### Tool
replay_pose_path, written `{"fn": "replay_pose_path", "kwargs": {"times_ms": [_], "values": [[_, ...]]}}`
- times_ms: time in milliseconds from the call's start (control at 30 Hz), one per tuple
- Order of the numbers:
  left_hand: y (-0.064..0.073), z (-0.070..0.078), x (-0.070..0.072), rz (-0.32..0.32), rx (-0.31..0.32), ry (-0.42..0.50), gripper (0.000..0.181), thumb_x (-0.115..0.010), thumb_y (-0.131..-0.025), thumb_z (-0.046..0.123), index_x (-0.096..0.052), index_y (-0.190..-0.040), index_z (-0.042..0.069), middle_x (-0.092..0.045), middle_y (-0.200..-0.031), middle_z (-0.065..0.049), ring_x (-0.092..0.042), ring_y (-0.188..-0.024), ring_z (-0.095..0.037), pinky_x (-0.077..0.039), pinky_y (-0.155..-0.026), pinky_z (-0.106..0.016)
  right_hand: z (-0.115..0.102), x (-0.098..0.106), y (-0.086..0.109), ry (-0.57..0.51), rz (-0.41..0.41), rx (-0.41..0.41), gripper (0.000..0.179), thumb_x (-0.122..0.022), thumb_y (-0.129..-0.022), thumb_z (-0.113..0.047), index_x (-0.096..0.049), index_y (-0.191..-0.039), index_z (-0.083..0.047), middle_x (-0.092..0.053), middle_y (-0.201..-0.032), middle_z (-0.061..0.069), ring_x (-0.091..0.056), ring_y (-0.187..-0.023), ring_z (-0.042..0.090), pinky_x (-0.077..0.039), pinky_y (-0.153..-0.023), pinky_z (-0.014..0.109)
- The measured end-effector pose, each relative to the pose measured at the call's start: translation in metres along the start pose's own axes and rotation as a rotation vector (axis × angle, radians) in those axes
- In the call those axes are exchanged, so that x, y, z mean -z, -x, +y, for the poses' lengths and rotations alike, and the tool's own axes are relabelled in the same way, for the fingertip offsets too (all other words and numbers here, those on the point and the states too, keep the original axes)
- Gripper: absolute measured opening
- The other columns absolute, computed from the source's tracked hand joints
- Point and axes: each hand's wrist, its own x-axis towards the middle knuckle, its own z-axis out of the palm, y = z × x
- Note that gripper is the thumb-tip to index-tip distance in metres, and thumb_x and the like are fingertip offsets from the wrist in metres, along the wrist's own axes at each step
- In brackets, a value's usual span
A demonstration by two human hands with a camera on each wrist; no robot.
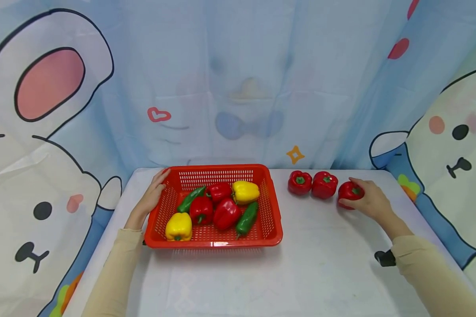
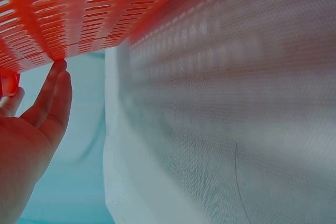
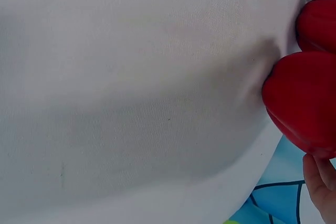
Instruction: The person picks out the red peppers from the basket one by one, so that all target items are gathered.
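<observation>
My right hand (image 1: 370, 200) holds a red bell pepper (image 1: 350, 192) at the right of the table, thumb on the near side and fingers on the far side. In the right wrist view this pepper (image 3: 304, 100) looms large beside the fingertips. Two more red bell peppers, one in the middle (image 1: 324, 185) and one at the left (image 1: 299, 182), sit in a row with it. My left hand (image 1: 152, 193) rests against the left side of a red plastic basket (image 1: 275, 220). Its fingers (image 2: 60, 98) are extended, tips touching the slotted wall in the left wrist view.
Inside the basket lie two yellow bell peppers, such as the front one (image 1: 178, 226), several red ones (image 1: 227, 214) and two long green peppers, including the right one (image 1: 247, 219). A white cloth covers the table (image 1: 301, 273). Behind hangs a blue cartoon curtain (image 1: 238, 88).
</observation>
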Motion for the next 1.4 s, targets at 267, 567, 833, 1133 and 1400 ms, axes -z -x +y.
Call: {"fn": "replay_pose_path", "kwargs": {"times_ms": [267,567,833,1133,1400], "values": [[0.0009,-0.0013,-0.0003,0.002,-0.007,-0.001,0.052,-0.024,-0.101,-0.004,-0.018,-0.153,-0.010,0.001,-0.160,-0.029,-0.005,-0.145,-0.047,-0.016,-0.113,-0.062,-0.0007,-0.0036,-0.0015,-0.023,-0.004,-0.015,0.099,-0.083,-0.078,-0.031,-0.026,-0.152,0.002,-0.030,-0.135,0.040,-0.031,-0.121,0.060,-0.050,-0.080,0.064],[0.0011,0.0022,0.0007,0.000,-0.005,-0.014,0.053,-0.024,-0.101,-0.004,-0.018,-0.153,-0.010,0.001,-0.160,-0.029,-0.005,-0.145,-0.048,-0.018,-0.112,-0.063,0.0015,-0.0030,-0.0020,-0.056,-0.015,-0.017,0.102,-0.083,-0.078,-0.029,-0.022,-0.151,0.006,-0.028,-0.136,0.040,-0.031,-0.122,0.060,-0.049,-0.082,0.065],[0.0006,0.0022,-0.0001,0.006,-0.009,-0.007,0.052,-0.025,-0.100,-0.005,-0.019,-0.152,-0.011,0.000,-0.160,-0.029,-0.006,-0.145,-0.047,-0.016,-0.113,-0.061,0.0049,-0.0056,-0.0028,-0.056,0.017,0.004,0.098,-0.082,-0.078,-0.020,-0.023,-0.150,0.007,-0.028,-0.137,0.040,-0.030,-0.123,0.060,-0.047,-0.083,0.067],[0.0011,0.0033,-0.0008,0.014,-0.011,-0.028,0.053,-0.025,-0.100,-0.005,-0.020,-0.152,-0.011,-0.002,-0.160,-0.029,-0.003,-0.146,-0.046,-0.009,-0.115,-0.062,0.0014,-0.0087,-0.0003,-0.052,0.077,0.028,0.096,-0.085,-0.075,-0.018,-0.029,-0.149,0.004,-0.028,-0.137,0.040,-0.028,-0.124,0.059,-0.046,-0.082,0.069],[0.0015,0.0038,-0.0003,0.011,-0.010,-0.029,0.053,-0.024,-0.100,-0.005,-0.020,-0.152,-0.010,-0.002,-0.160,-0.029,-0.004,-0.146,-0.046,-0.011,-0.114,-0.062,0.0018,-0.0092,-0.0006,-0.055,0.067,0.010,0.100,-0.086,-0.075,-0.024,-0.027,-0.150,0.004,-0.026,-0.137,0.040,-0.029,-0.124,0.059,-0.047,-0.081,0.068]]}}
